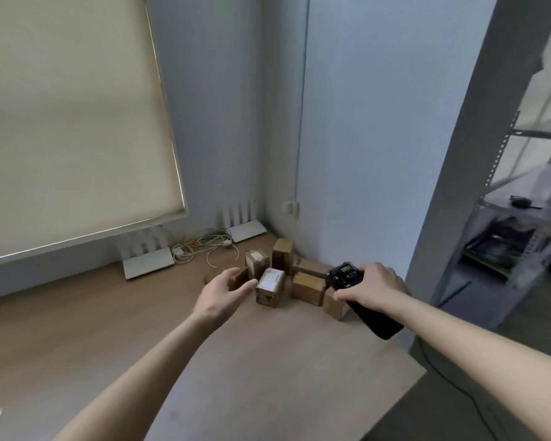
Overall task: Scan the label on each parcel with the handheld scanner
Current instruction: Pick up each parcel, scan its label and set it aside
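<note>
parcel label point(271, 279) white, print too blurred

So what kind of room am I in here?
Probably an office or small stockroom: cardboard parcels clustered on a wooden desk, two white routers by the wall, and metal shelving to the right.

1. Your right hand point(371, 286) hides the scanner point(360, 300) middle.
2. The scanner hides part of the parcel point(334, 305) behind it.
3. That parcel's neighbour's label point(270, 279) is too blurred to read.
</note>
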